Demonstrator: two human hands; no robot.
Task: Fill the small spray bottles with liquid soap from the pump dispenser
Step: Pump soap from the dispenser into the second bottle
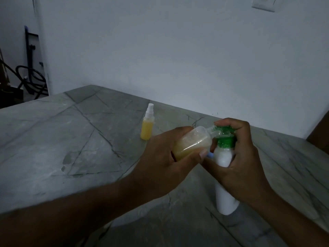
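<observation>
My left hand grips a small clear bottle, tilted on its side and partly filled with yellow soap. Its open neck meets the green pump head of the tall white dispenser, which stands on the grey marble table. My right hand wraps around the dispenser's upper part, with fingers curled over the pump top. Another small spray bottle, filled with yellow soap and closed with a white sprayer cap, stands upright behind my left hand.
A white wall runs along the table's far edge. Dark cables and equipment sit on the floor beyond the table's left corner. A dark object shows at the right edge.
</observation>
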